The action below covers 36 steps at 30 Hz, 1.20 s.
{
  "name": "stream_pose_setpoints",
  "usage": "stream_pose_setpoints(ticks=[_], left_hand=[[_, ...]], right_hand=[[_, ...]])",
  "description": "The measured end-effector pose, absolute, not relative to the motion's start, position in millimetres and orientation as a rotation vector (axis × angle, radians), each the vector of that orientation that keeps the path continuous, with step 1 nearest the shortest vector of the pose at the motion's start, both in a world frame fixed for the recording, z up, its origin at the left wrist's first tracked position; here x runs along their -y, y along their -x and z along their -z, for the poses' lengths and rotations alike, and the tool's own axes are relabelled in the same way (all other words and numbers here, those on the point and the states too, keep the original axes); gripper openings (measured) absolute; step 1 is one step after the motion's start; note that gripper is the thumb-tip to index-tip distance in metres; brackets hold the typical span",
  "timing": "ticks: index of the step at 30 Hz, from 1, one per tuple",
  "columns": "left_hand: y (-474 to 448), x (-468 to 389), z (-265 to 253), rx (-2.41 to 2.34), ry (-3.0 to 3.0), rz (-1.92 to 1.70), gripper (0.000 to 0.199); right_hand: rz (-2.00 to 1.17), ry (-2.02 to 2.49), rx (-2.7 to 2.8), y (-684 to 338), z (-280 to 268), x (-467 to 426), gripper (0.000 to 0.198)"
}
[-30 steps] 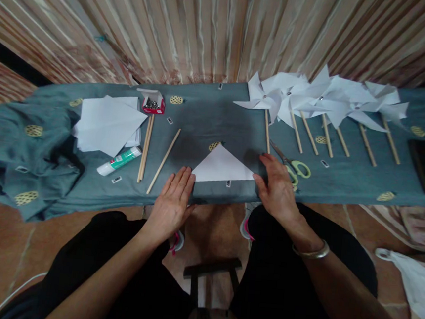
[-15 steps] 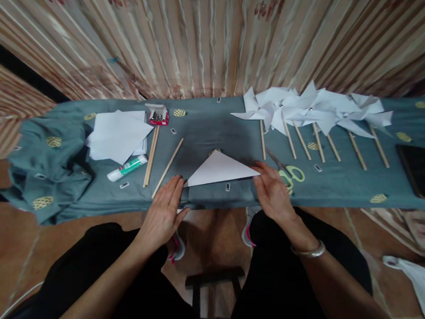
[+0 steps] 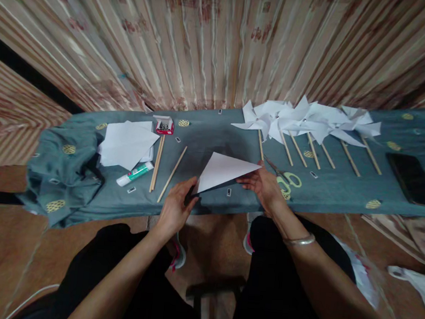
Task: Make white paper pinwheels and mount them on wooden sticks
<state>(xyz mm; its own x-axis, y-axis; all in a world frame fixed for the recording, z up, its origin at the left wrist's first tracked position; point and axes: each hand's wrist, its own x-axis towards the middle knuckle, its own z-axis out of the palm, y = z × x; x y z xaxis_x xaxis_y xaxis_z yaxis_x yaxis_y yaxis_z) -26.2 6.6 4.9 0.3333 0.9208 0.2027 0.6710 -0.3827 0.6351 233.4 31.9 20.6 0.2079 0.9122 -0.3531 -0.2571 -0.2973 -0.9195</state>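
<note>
A sheet of white paper (image 3: pixel 224 171), folded into a triangle, is held between my two hands just above the cloth near the front edge. My left hand (image 3: pixel 177 203) pinches its lower left corner between thumb and fingers. At the right corner, my right hand (image 3: pixel 265 186) grips the paper, its thumb by the tip and its fingers under the edge. Right beside that hand lie scissors (image 3: pixel 288 179) with pale green handles. A single wooden stick (image 3: pixel 172 174) rests on the cloth a little beyond my left hand.
Paper pinwheels (image 3: pixel 305 120) on wooden sticks lie along the back right. At left are a stack of white paper (image 3: pixel 126 144), a glue stick (image 3: pixel 135 173), more sticks (image 3: pixel 157 163) and a red box of small metal pieces (image 3: pixel 164 125). A phone (image 3: pixel 415 179) lies far right.
Both hands have raised the folded paper off the cloth and tilted it. My left hand has gone from lying flat at the corner to pinching it. The view has shifted slightly.
</note>
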Motion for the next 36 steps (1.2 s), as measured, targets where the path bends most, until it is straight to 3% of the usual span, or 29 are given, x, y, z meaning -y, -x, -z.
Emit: stream_pose_setpoints(ticks=[6, 14, 22, 27, 36], left_hand=[[17, -14, -9, -1.432, -1.840, -0.848, 0.042], [1, -21, -4, -1.383, -1.774, -0.900, 0.057], [-7, -26, -16, -1.380, -1.987, -1.006, 0.051], [-1, -30, -33, -1.298, -2.283, -1.093, 0.025], [7, -40, -42, -1.292, -2.433, -1.280, 0.029]], right_hand=[[-1.538, 1.271, 0.459, -227, -34, -32, 0.035], [-1.570, 1.232, 0.445, -230, -36, -31, 0.074], [-1.560, 1.181, 0.456, -236, -34, -30, 0.046], [-1.593, 1.205, 0.445, -242, -34, -30, 0.020], [-1.593, 1.202, 0.645, -239, -40, -31, 0.038]])
